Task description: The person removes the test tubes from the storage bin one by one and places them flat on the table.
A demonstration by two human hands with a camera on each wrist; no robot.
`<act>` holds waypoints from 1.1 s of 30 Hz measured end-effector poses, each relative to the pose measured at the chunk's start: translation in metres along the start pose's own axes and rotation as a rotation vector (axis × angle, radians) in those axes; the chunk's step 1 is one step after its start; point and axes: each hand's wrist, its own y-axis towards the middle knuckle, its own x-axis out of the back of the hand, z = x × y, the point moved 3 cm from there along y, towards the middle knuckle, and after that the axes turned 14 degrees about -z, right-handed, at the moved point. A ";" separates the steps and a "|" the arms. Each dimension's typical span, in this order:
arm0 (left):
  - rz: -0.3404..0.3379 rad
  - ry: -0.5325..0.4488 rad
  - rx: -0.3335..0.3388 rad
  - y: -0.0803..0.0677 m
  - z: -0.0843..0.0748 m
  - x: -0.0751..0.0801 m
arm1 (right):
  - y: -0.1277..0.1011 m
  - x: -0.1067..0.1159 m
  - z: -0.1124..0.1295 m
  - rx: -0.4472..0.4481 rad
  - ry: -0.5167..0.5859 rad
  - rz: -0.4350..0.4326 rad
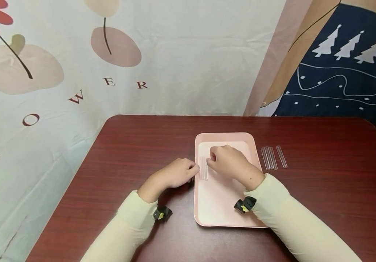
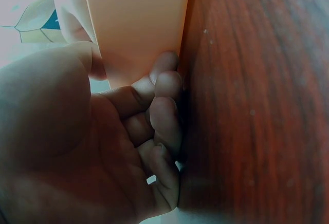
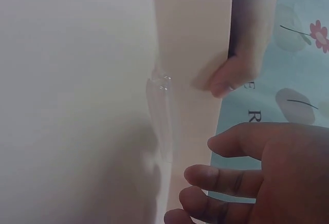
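Observation:
Clear test tubes (image 1: 204, 169) lie side by side along the left inner wall of the pink tray (image 1: 219, 207). My left hand (image 1: 179, 173) holds the tray's left edge, its thumb over the rim and its curled fingers against the outer wall, low by the table in the left wrist view. Over the tray, just right of the tubes, is my right hand (image 1: 228, 161). In the right wrist view its fingers (image 3: 226, 179) are bent loosely and spread, with nothing between them, close to the tubes (image 3: 162, 116) at the wall.
On the red-brown wooden table (image 1: 135, 145), several more clear tubes (image 1: 269, 158) lie in a row right of the tray, with one tube (image 1: 281, 157) a little apart. A printed cloth (image 1: 188, 65) hangs behind the table's far edge.

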 end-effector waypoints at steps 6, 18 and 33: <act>0.002 -0.002 0.000 0.000 -0.001 0.001 | 0.000 -0.004 -0.001 0.002 -0.008 0.043; -0.003 -0.006 0.000 0.000 -0.002 0.000 | -0.002 -0.010 -0.002 -0.006 -0.029 0.085; 0.001 -0.005 0.011 -0.001 -0.001 0.000 | -0.004 -0.013 -0.001 -0.004 -0.041 0.125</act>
